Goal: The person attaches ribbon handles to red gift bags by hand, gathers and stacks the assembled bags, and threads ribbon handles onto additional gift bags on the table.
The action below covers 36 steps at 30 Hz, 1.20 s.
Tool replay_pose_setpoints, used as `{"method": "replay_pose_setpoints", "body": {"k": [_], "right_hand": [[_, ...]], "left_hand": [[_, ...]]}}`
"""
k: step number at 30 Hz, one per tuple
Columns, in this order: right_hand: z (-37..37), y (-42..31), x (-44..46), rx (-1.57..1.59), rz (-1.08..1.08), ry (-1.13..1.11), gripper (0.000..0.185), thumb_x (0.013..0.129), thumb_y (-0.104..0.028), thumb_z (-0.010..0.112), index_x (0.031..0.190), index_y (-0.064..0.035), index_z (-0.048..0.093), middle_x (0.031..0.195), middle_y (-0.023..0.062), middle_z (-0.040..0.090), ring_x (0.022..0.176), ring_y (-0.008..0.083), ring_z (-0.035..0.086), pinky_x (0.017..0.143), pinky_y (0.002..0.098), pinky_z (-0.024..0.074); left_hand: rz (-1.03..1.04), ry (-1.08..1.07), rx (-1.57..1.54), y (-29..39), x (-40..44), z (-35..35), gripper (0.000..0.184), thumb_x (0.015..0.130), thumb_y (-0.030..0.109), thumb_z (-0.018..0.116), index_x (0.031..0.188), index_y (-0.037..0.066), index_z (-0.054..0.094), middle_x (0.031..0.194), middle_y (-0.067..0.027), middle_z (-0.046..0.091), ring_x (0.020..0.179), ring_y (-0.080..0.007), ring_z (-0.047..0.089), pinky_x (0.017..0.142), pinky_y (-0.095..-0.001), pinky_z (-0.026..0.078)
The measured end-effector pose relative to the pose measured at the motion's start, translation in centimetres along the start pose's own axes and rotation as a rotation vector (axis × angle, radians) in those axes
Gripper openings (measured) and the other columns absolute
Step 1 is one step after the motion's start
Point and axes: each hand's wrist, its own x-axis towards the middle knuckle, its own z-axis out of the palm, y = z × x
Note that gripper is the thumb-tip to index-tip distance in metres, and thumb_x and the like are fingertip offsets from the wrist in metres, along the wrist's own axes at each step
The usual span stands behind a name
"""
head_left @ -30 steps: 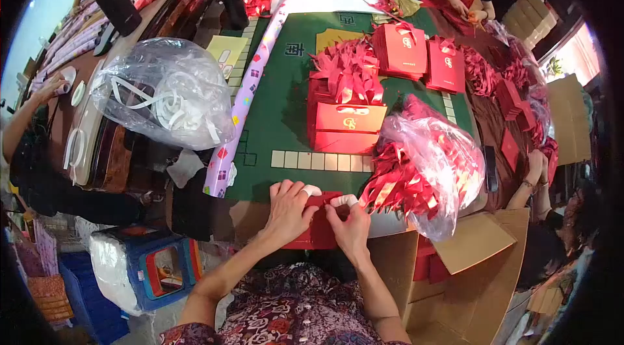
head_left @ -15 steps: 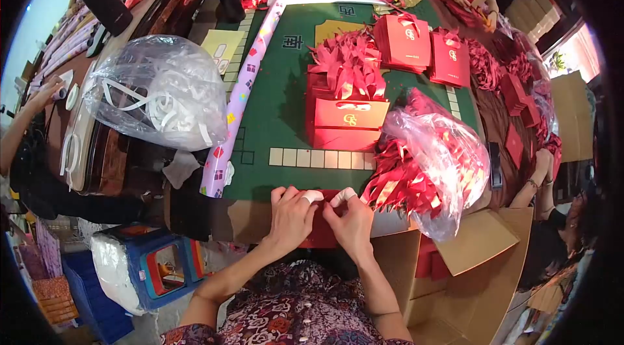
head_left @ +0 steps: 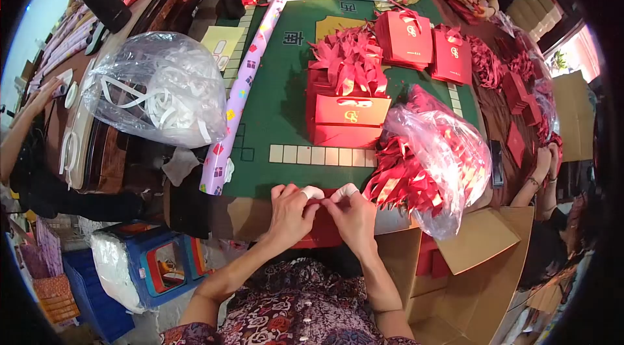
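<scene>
At the table's near edge, my left hand (head_left: 292, 215) and my right hand (head_left: 353, 218) are closed in pinches, fingertips nearly meeting. White wraps cover a finger on each hand. Between them is a red paper bag (head_left: 322, 236), mostly hidden by my hands. A thin red strip shows at the fingertips; whether it is ribbon or the bag's edge is unclear. Just beyond stands a stack of red gift bags (head_left: 344, 120) with ribbon handles heaped on top. A clear plastic sack of red ribbons (head_left: 422, 163) lies right of my right hand.
More red bags (head_left: 403, 39) stand farther back. On the left are a purple wrapping-paper roll (head_left: 244, 85) and a plastic sack of white cords (head_left: 159, 91). An open cardboard box (head_left: 481, 280) sits at my right. Other people's hands work at the right, back and left.
My fingertips have come closer together, with a red strip now showing between them. The red bag below shows more. The view has shifted slightly.
</scene>
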Motion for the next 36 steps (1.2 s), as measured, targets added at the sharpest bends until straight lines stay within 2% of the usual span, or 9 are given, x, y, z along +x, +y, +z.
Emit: {"method": "replay_pose_setpoints", "body": {"k": [9, 12, 14, 17, 21, 25, 28, 32, 36], "right_hand": [[-2.1, 0.1, 1.1, 0.077, -0.122, 0.017, 0.011, 0.086, -0.014, 0.073, 0.088, -0.0032, 0.073, 0.08, 0.0137, 0.067, 0.069, 0.0267, 0.066, 0.062, 0.0364, 0.0512], [-3.0, 0.9, 2.2, -0.08, -0.24, -0.04, 0.013, 0.086, -0.015, 0.073, 0.089, -0.002, 0.073, 0.078, 0.0107, 0.067, 0.068, 0.0163, 0.065, 0.063, 0.0304, 0.0511], [-3.2, 1.7, 2.9, -0.107, -0.216, -0.291, 0.022, 0.085, -0.024, 0.073, 0.086, -0.0026, 0.073, 0.076, 0.0163, 0.065, 0.068, 0.0302, 0.065, 0.063, 0.0393, 0.0509], [-3.7, 2.5, 4.4, -0.105, -0.118, -0.499, 0.026, 0.084, -0.029, 0.073, 0.087, -0.0031, 0.074, 0.073, 0.0185, 0.066, 0.067, 0.0325, 0.066, 0.063, 0.0396, 0.0515], [-3.0, 3.9, 5.4, 0.383, 0.097, -0.704, 0.021, 0.086, -0.02, 0.073, 0.086, 0.0004, 0.073, 0.07, 0.0066, 0.07, 0.064, 0.0152, 0.066, 0.059, 0.0319, 0.0511], [-1.5, 4.1, 5.0, 0.39, 0.173, -0.61, 0.018, 0.087, -0.016, 0.072, 0.083, 0.0014, 0.072, 0.071, 0.0016, 0.068, 0.065, 0.0079, 0.062, 0.058, 0.0277, 0.0494], [-1.1, 2.8, 5.2, 0.23, 0.125, -0.064, 0.02, 0.085, -0.02, 0.072, 0.082, -0.0001, 0.072, 0.067, 0.0008, 0.066, 0.06, 0.0065, 0.056, 0.056, 0.0265, 0.0468], [-1.3, 4.1, 6.0, 0.181, 0.058, 0.024, 0.017, 0.088, -0.016, 0.072, 0.087, 0.0012, 0.074, 0.066, 0.0004, 0.063, 0.065, 0.0064, 0.057, 0.059, 0.0243, 0.0448], [-3.2, 3.9, 3.9, 0.104, -0.181, -0.113, 0.016, 0.091, -0.01, 0.066, 0.102, 0.0002, 0.071, 0.084, 0.0106, 0.066, 0.081, 0.0216, 0.064, 0.072, 0.0327, 0.0509]], "left_hand": [[0.002, -0.056, -0.018, -0.5, 0.2, -0.3, 0.02, 0.076, 0.015, 0.077, 0.093, 0.012, 0.067, 0.087, -0.0017, 0.069, 0.081, -0.0232, 0.058, 0.085, -0.0392, 0.036], [0.09, -0.048, 0.057, 0.1, 0.0, -0.3, 0.019, 0.077, 0.017, 0.077, 0.092, 0.013, 0.067, 0.086, -0.001, 0.068, 0.083, -0.0222, 0.056, 0.086, -0.0395, 0.035], [0.242, -0.018, 0.133, 0.6, -0.2, -0.4, 0.017, 0.08, 0.016, 0.071, 0.095, 0.01, 0.066, 0.084, -0.0015, 0.066, 0.087, -0.0214, 0.055, 0.088, -0.042, 0.036], [0.377, -0.015, 0.203, 0.4, -0.2, -0.5, 0.015, 0.079, 0.014, 0.069, 0.094, 0.011, 0.066, 0.085, -0.0005, 0.066, 0.087, -0.0202, 0.055, 0.088, -0.0414, 0.036], [0.407, -0.02, 0.201, 0.3, 0.4, -0.7, 0.012, 0.079, 0.013, 0.066, 0.091, 0.01, 0.066, 0.084, 0.0001, 0.065, 0.088, -0.0197, 0.055, 0.088, -0.041, 0.036], [0.333, -0.055, 0.125, 0.0, 0.9, -1.3, 0.018, 0.077, 0.023, 0.075, 0.089, 0.013, 0.067, 0.082, 0.0007, 0.065, 0.087, -0.0198, 0.054, 0.09, -0.041, 0.034], [0.306, -0.128, 0.08, 0.1, 0.3, -1.1, 0.025, 0.075, 0.03, 0.08, 0.089, 0.014, 0.066, 0.082, 0.0012, 0.066, 0.086, -0.02, 0.053, 0.091, -0.0412, 0.033], [0.228, -0.112, 0.02, 0.2, 0.0, -0.7, 0.028, 0.072, 0.033, 0.082, 0.086, 0.014, 0.067, 0.078, 0.0009, 0.062, 0.083, -0.0199, 0.053, 0.09, -0.0398, 0.033], [0.116, -0.058, 0.035, -0.6, 0.3, -1.0, 0.031, 0.068, 0.035, 0.086, 0.083, 0.014, 0.068, 0.073, -0.0001, 0.056, 0.08, -0.0203, 0.053, 0.086, -0.037, 0.033]]}}
